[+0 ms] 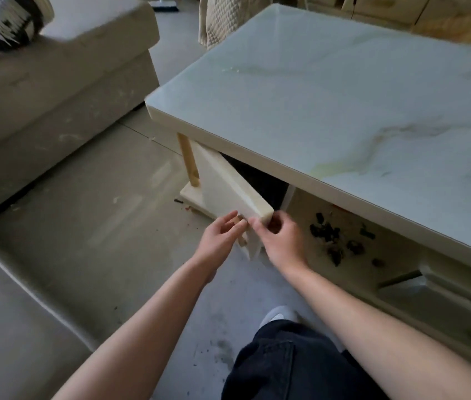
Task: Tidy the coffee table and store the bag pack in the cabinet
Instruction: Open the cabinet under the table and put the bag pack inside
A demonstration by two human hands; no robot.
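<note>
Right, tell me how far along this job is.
Done: the tabletop shows only bare marble. In hand: left hand and right hand hold the half-open cabinet door. Left: dark scraps litter the lower shelf; the bag isn't visible in the dark cabinet.

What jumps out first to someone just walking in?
The pale marble-look coffee table top fills the right. Beneath its near corner, a white cabinet door stands ajar: the right hand grips its edge, the left hand is at its handle. Beside it, dark crumbs litter the shelf.
</note>
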